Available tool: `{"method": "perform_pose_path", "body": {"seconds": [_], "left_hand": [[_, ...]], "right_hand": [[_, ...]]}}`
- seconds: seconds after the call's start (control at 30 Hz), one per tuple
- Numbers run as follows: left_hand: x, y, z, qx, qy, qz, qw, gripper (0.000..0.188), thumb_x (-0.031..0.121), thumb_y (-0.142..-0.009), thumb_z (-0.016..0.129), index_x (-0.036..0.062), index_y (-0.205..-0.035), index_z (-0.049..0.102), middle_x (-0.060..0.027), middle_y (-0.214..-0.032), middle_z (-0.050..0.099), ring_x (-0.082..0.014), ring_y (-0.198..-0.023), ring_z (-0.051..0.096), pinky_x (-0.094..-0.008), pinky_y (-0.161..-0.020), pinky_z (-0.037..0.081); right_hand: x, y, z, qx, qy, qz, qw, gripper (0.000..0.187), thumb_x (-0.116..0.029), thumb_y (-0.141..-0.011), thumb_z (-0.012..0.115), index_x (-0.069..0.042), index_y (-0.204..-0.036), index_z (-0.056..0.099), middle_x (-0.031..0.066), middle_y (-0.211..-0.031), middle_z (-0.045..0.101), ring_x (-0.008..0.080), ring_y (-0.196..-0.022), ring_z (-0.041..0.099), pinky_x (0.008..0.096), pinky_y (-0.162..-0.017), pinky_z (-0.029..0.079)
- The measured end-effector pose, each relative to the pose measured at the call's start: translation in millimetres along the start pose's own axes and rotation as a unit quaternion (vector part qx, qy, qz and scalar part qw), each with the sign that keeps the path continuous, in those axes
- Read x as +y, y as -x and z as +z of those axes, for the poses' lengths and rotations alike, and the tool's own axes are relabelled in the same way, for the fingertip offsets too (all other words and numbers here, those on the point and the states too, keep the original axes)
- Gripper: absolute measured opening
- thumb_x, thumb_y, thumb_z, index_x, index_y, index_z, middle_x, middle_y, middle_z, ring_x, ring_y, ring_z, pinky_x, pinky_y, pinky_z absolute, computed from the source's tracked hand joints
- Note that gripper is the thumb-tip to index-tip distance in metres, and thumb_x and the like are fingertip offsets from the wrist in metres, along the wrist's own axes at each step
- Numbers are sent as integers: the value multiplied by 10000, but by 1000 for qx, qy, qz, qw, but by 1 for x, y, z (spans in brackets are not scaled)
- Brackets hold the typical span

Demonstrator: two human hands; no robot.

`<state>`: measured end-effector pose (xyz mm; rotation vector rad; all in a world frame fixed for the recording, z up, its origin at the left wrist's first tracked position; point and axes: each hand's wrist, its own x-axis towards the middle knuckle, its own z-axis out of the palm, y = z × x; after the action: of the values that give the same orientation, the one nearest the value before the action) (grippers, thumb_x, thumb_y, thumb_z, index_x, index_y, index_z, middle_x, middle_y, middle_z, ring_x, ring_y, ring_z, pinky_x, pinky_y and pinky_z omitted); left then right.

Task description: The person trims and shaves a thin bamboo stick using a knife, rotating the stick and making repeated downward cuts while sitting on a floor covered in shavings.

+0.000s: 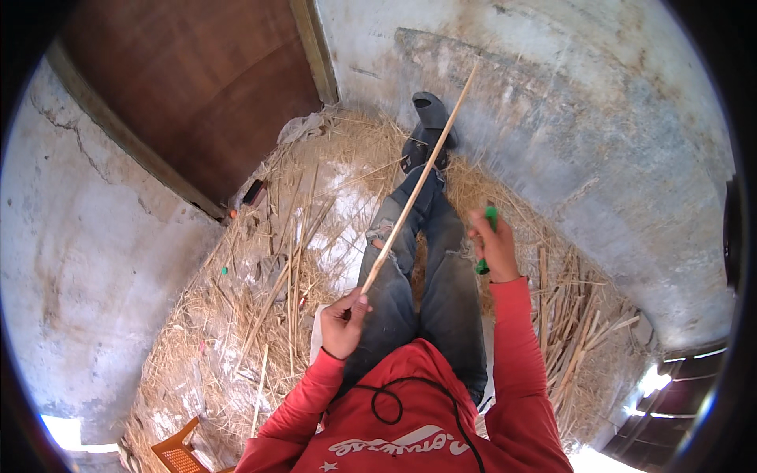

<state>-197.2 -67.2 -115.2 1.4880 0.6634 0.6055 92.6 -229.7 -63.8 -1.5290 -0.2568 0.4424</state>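
My left hand [344, 325] is closed around the lower end of a long, thin, pale wooden stick [419, 188]. The stick slants up and away to the right, over my jeans, and its far tip shows against the wall. On the right, my right hand [496, 246] grips a green-handled tool [483, 267]; green shows above and below the fist. Its blade or working end cannot be made out. The tool is apart from the stick, over my right thigh.
Straw-like shavings and loose strips [296, 268] cover the floor at left. Many split sticks [572, 331] lie at right. A brown door [197, 87] stands at far left, a weathered wall [599, 118] at right. An orange-brown plastic piece [180, 449] sits at lower left.
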Motion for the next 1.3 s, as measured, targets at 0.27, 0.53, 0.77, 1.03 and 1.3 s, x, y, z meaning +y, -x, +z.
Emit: {"method": "perform_pose_path", "body": {"seconds": [0.27, 0.53, 0.77, 1.03, 1.3], "left_hand": [[36, -9, 75, -98, 0, 130, 987, 443, 37, -1046, 562, -24, -1482, 518, -142, -1246, 641, -175, -1052, 642, -277, -839, 531], [99, -41, 29, 69, -322, 420, 846, 478, 122, -880, 772, 40, -1338, 663, -238, -1401, 539, -395, -1272, 565, -477, -1075, 442], [106, -63, -32, -171, -568, 315, 741, 328, 250, -930, 722, 106, -1225, 732, -69, -921, 709, -268, -829, 717, -448, -824, 545], [2, -38, -34, -146, -384, 111, 905, 319, 151, -1001, 631, -8, -1269, 695, -256, -805, 699, -402, -705, 705, -456, -650, 547], [-20, -14, -8, -99, -404, 106, 903, 304, 157, -987, 634, 15, -1243, 715, -281, -783, 669, -425, -711, 692, -473, -651, 537]], "right_hand": [[-33, 26, 86, -129, 96, -207, 965, 263, -211, -926, 787, 6, -1071, 753, 53, -817, 739, 106, -658, 626, 279, -591, 484], [-54, 31, 62, -264, 325, -282, 863, 259, -260, -929, 730, -122, -1143, 773, 181, -843, 727, 401, -747, 679, 453, -685, 541], [-36, 32, 38, -374, 454, -327, 740, 294, -168, -884, 727, -180, -1176, 763, 105, -936, 717, 353, -891, 691, 485, -789, 542], [7, 47, 60, -31, 414, -348, 840, 298, -216, -956, 678, -19, -1165, 597, 208, -1045, 645, 409, -888, 645, 496, -798, 525], [84, 97, 93, -218, 432, -80, 872, 443, -438, -1050, 532, -1, -1064, 607, 284, -827, 695, 502, -826, 682, 598, -748, 532]]}}
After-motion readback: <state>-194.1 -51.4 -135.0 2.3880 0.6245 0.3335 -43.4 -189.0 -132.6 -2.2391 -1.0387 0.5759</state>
